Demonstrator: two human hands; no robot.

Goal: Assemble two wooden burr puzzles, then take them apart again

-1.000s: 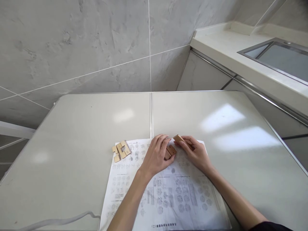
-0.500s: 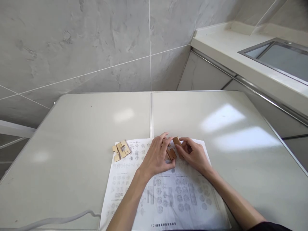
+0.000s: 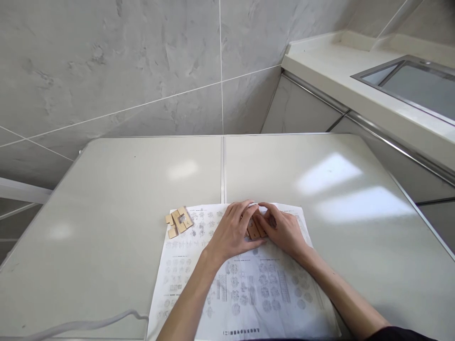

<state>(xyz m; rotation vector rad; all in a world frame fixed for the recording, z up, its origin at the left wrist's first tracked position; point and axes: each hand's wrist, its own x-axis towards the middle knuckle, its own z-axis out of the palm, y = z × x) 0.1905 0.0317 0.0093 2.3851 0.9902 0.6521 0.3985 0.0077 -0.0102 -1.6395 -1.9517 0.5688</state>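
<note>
My left hand and my right hand meet over a small cluster of brown wooden puzzle pieces, fingers curled and pressed on them from both sides. The pieces rest on a printed instruction sheet that lies on the table. Most of the cluster is hidden by my fingers. A second group of light wooden pieces lies loose at the sheet's upper left corner, apart from both hands.
The grey folding table has a seam down its middle. A white cable runs along the near left edge. A pale counter with a steel sink stands at the right; a tiled wall rises behind.
My right hand has lowered the wooden piece it held up and brought it against the cluster under my left hand. Both hands now close together over the pieces.
</note>
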